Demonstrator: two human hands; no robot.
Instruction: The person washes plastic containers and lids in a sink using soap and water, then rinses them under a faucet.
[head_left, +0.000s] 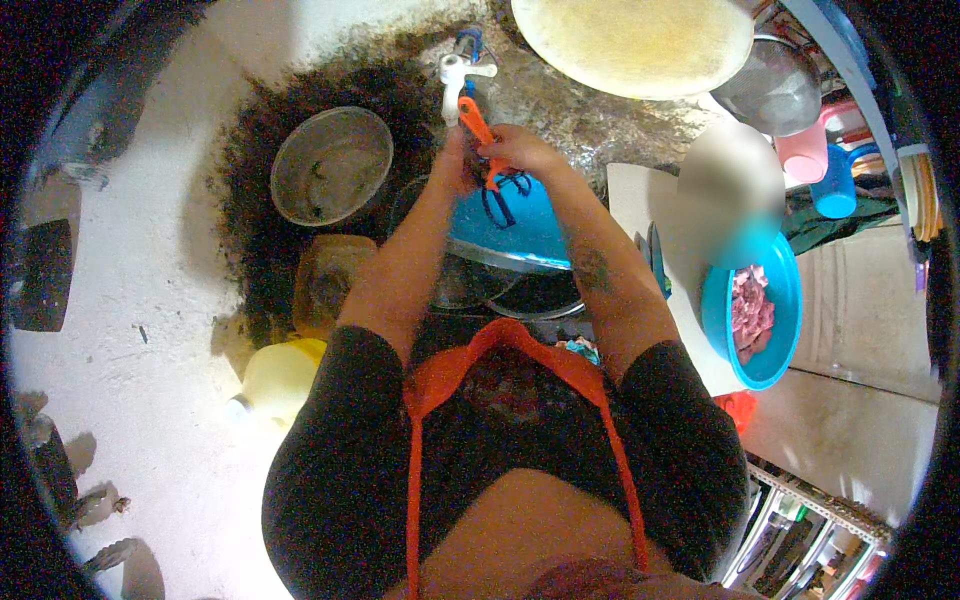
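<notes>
Below a white plastic tap (452, 71), both my hands are close together over a blue basin (536, 236). My right hand (529, 154) grips an orange utensil handle (472, 116) with a hanging hole at its upper end. What kind of tool it is cannot be told. Two dark loops (496, 208) show against the blue just under it; whether they belong to it is unclear. My left hand (455, 161) is right beside the handle, under the spout. Motion blurs its fingers, so any hold is hidden.
A translucent round bowl (330, 165) and a yellow jug (281, 382) are on my left. On the right, a blue bowl (791, 300) holds raw meat (752, 315). A pink cup (802, 154), blue mug (834, 187) and mesh strainer (772, 86) are farther back, near a large round board (637, 45).
</notes>
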